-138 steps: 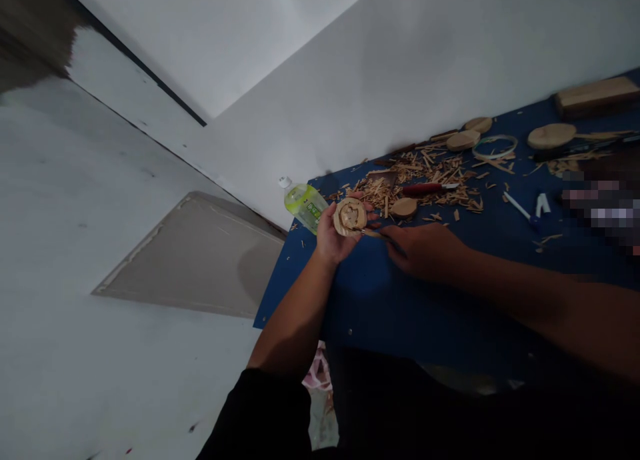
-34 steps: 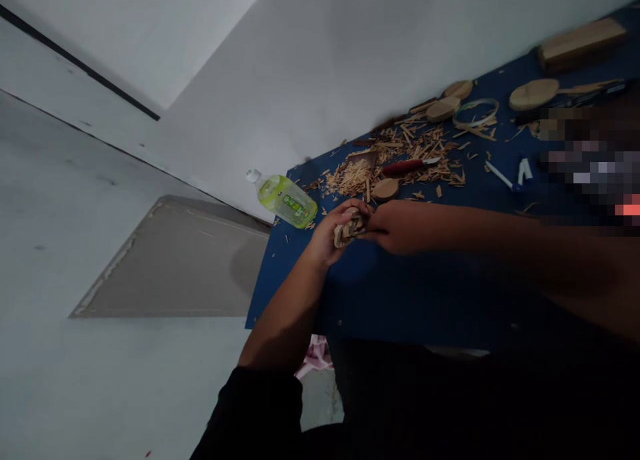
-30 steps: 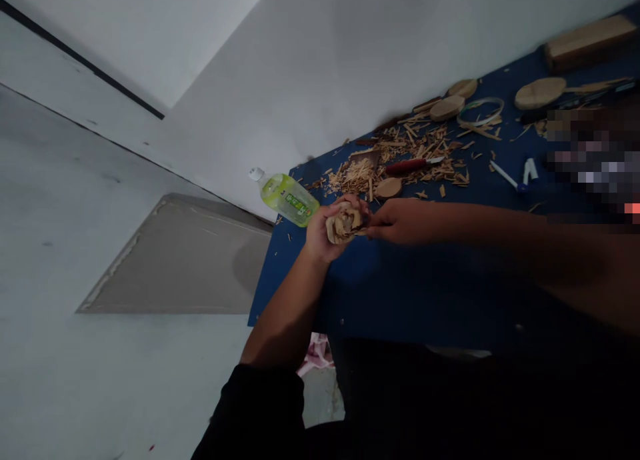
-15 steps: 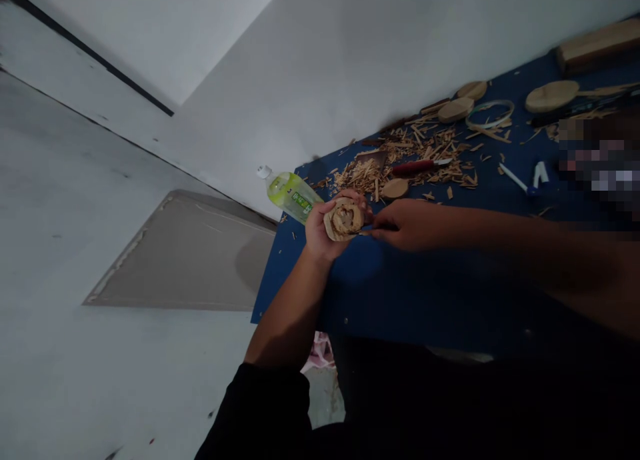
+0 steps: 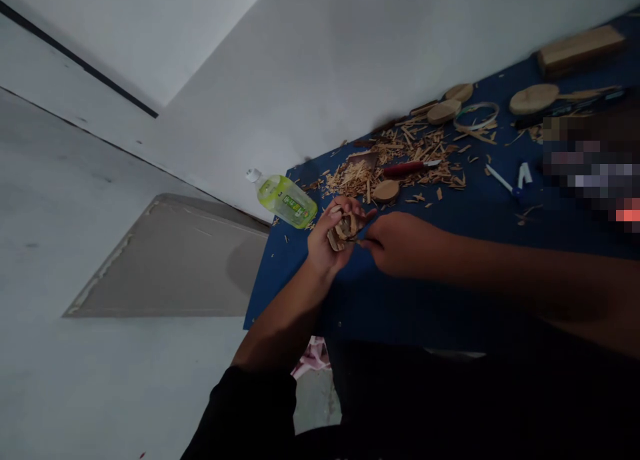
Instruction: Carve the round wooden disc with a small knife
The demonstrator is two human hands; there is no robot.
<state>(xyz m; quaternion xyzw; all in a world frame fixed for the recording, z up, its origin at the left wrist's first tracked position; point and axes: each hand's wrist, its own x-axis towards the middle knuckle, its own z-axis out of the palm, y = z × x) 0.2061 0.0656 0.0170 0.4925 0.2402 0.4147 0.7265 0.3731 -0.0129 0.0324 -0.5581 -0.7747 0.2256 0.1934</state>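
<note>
My left hand (image 5: 324, 247) is wrapped around a small carved wooden piece (image 5: 336, 239) with a hollowed, rough-cut face and a raised ring. It holds the piece up over the blue tabletop. My right hand (image 5: 393, 243) is closed on a carving tool (image 5: 356, 241); only a thin dark end shows, touching or very close to the lower right edge of the wood. The tool's handle is hidden in the fist. Beyond both hands lie a wooden disc (image 5: 387, 191) and a red-handled knife (image 5: 410, 169) among wood shavings (image 5: 355, 178).
A bottle with a green label (image 5: 289, 201) stands or lies at the left edge of the blue table (image 5: 295, 280). Farther right are wooden ovals (image 5: 444, 112), a clear tape ring (image 5: 476, 116), a spoon-shaped blank (image 5: 534, 99), a wood block (image 5: 580, 49) and a white-and-blue item (image 5: 505, 179). A wall borders the far side.
The wooden piece has tilted, so its face shows more steeply. My right hand has shifted slightly down and left with the tool. The whole view has swung a little.
</note>
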